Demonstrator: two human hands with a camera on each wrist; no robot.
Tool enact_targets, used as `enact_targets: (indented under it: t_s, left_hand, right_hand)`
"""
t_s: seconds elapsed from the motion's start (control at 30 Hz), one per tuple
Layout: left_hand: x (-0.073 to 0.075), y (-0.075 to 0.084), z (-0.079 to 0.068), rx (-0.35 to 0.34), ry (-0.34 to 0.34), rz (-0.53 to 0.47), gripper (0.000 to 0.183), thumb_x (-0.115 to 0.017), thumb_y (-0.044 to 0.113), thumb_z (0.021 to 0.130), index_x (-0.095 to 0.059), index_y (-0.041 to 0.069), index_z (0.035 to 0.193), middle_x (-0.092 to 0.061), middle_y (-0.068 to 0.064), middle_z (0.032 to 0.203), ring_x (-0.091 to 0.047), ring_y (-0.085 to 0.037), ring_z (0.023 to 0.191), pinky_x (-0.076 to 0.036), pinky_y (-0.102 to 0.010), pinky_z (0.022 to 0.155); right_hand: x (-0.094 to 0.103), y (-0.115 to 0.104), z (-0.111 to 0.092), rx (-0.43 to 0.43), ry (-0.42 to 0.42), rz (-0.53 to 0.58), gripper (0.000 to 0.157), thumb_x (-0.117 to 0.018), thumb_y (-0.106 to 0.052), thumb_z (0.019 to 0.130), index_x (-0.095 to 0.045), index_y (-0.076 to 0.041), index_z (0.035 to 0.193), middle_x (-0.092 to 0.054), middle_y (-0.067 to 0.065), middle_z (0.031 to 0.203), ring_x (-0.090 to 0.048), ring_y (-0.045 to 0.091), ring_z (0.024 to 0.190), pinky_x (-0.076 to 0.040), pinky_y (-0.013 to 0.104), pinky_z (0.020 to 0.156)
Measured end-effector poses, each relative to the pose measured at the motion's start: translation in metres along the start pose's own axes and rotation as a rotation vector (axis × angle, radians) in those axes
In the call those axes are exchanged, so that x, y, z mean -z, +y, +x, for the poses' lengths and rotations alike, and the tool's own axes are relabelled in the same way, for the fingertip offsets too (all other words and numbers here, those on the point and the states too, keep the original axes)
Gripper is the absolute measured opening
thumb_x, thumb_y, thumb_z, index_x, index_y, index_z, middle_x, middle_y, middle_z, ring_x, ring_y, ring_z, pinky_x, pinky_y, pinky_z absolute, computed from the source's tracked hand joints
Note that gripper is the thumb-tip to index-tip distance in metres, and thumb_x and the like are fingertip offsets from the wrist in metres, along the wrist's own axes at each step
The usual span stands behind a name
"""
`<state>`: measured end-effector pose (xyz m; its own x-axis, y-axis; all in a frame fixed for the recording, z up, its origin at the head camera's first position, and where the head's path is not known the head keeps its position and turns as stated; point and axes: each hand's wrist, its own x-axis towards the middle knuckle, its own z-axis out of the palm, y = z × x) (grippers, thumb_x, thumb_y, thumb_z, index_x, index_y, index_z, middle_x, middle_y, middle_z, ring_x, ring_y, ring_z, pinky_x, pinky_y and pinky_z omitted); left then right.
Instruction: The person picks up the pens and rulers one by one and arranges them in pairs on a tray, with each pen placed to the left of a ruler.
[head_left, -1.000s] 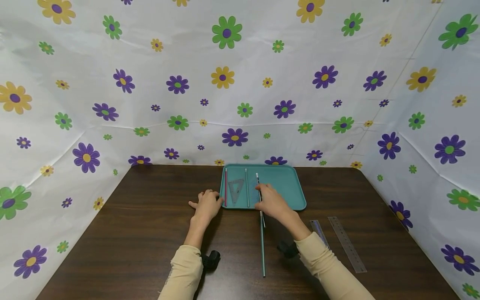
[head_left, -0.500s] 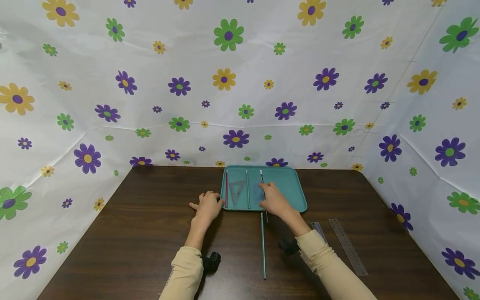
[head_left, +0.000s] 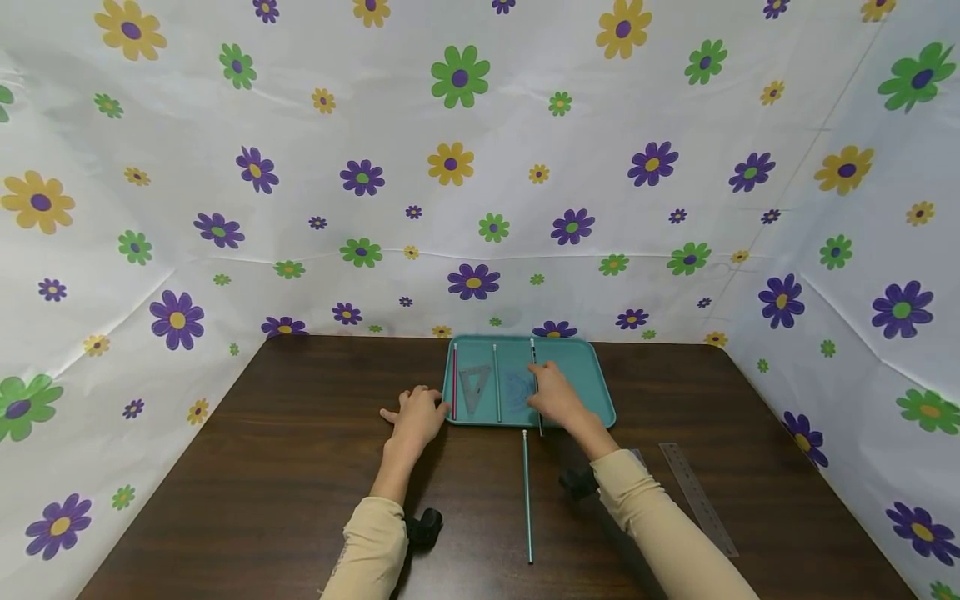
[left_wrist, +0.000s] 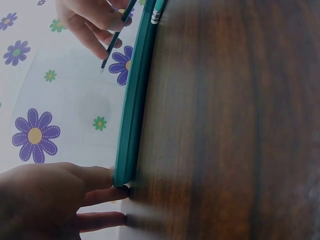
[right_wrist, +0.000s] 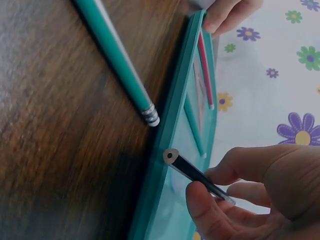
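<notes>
In the head view my right hand (head_left: 557, 395) pinches a black pencil (head_left: 533, 354) between thumb and fingers, above the teal tray (head_left: 585, 367). The pencil's unsharpened end (right_wrist: 172, 156) points towards me over the near rim in the right wrist view. My left hand (head_left: 416, 417) rests at the tray's near left corner, its extended fingers touching the rim and the table. Inside the tray lie a red pencil (head_left: 454, 383), a clear set square (head_left: 472, 387), a light teal pencil (head_left: 497, 383) and a clear bluish piece (head_left: 516, 390), partly hidden by my right hand.
A green pencil (head_left: 528, 500) with a white eraser lies on the dark wooden table (head_left: 262, 500) in front of the tray. To the right is a clear ruler (head_left: 697, 498). Another ruler (head_left: 638, 456) is mostly hidden under my right forearm. Flowered cloth (head_left: 337, 125) hangs behind.
My right hand has moved slightly right and away from me with the black pencil, which now lines up more over the tray. The left hand stays at the tray corner.
</notes>
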<state>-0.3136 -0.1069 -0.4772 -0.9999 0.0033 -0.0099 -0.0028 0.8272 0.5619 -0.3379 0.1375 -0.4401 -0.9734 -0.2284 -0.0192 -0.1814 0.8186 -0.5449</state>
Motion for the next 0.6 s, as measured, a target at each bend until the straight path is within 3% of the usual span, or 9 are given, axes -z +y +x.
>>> enact_targets:
  t_s: [0.17, 0.23, 0.27, 0.33, 0.43, 0.5, 0.6]
  left_hand:
    - [-0.001, 0.0, 0.001, -0.005, 0.009, -0.008, 0.036, -0.058, 0.025, 0.1, -0.065, 0.005, 0.129, -0.05, -0.022, 0.145, -0.029, -0.054, 0.14, -0.005, -0.088, 0.101]
    - [-0.001, 0.0, 0.001, -0.003, 0.01, -0.008, 0.036, -0.058, 0.025, 0.1, -0.065, 0.005, 0.129, -0.05, -0.022, 0.145, -0.03, -0.053, 0.14, -0.005, -0.088, 0.101]
    - [-0.001, 0.0, 0.001, -0.002, 0.01, -0.008, 0.036, -0.058, 0.025, 0.1, -0.065, 0.005, 0.129, -0.05, -0.022, 0.145, -0.03, -0.053, 0.14, -0.005, -0.088, 0.101]
    - [-0.002, 0.0, 0.001, 0.001, 0.008, -0.005, 0.036, -0.058, 0.025, 0.1, -0.065, 0.005, 0.13, -0.049, -0.022, 0.145, -0.03, -0.053, 0.141, -0.005, -0.087, 0.101]
    - [-0.002, 0.0, 0.001, 0.004, 0.007, 0.0, 0.037, -0.058, 0.026, 0.1, -0.065, 0.005, 0.13, -0.049, -0.021, 0.145, -0.03, -0.053, 0.141, -0.005, -0.087, 0.102]
    - [-0.001, 0.0, 0.001, 0.006, 0.005, 0.0, 0.037, -0.058, 0.026, 0.101, -0.065, 0.006, 0.13, -0.049, -0.021, 0.146, -0.03, -0.052, 0.141, -0.005, -0.087, 0.102]
    - [-0.002, 0.0, 0.0, 0.008, 0.005, -0.004, 0.037, -0.058, 0.027, 0.101, -0.065, 0.006, 0.131, -0.049, -0.021, 0.146, -0.029, -0.052, 0.142, -0.005, -0.087, 0.103]
  right_hand:
    - [0.0, 0.005, 0.005, -0.004, 0.01, 0.009, 0.063, -0.061, 0.004, 0.086, -0.043, 0.009, 0.146, -0.038, 0.036, 0.148, -0.05, 0.043, 0.124, -0.037, 0.032, 0.06]
    - [0.001, 0.007, 0.007, -0.008, 0.015, 0.006, 0.061, -0.06, 0.004, 0.087, -0.043, 0.009, 0.145, -0.038, 0.036, 0.148, -0.05, 0.044, 0.125, -0.037, 0.031, 0.058]
    - [0.001, 0.008, 0.008, -0.013, 0.016, 0.003, 0.06, -0.06, 0.004, 0.087, -0.043, 0.009, 0.145, -0.039, 0.035, 0.148, -0.053, 0.042, 0.119, -0.036, 0.03, 0.057]
    - [0.0, 0.01, 0.01, -0.026, 0.012, 0.008, 0.06, -0.059, 0.004, 0.089, -0.043, 0.007, 0.146, -0.039, 0.033, 0.149, -0.059, 0.031, 0.091, -0.033, 0.028, 0.053]
    - [0.0, 0.012, 0.013, -0.037, 0.002, 0.029, 0.06, -0.056, 0.005, 0.089, -0.042, 0.007, 0.147, -0.041, 0.031, 0.15, -0.038, 0.016, 0.055, -0.028, 0.025, 0.047]
    - [-0.001, 0.013, 0.014, -0.035, -0.002, 0.045, 0.06, -0.054, 0.007, 0.088, -0.043, 0.007, 0.147, -0.043, 0.031, 0.149, -0.026, 0.011, 0.045, -0.025, 0.024, 0.045]
    - [-0.002, 0.016, 0.016, -0.028, -0.001, 0.058, 0.06, -0.052, 0.008, 0.086, -0.043, 0.007, 0.146, -0.045, 0.03, 0.148, -0.021, 0.009, 0.044, -0.022, 0.024, 0.044]
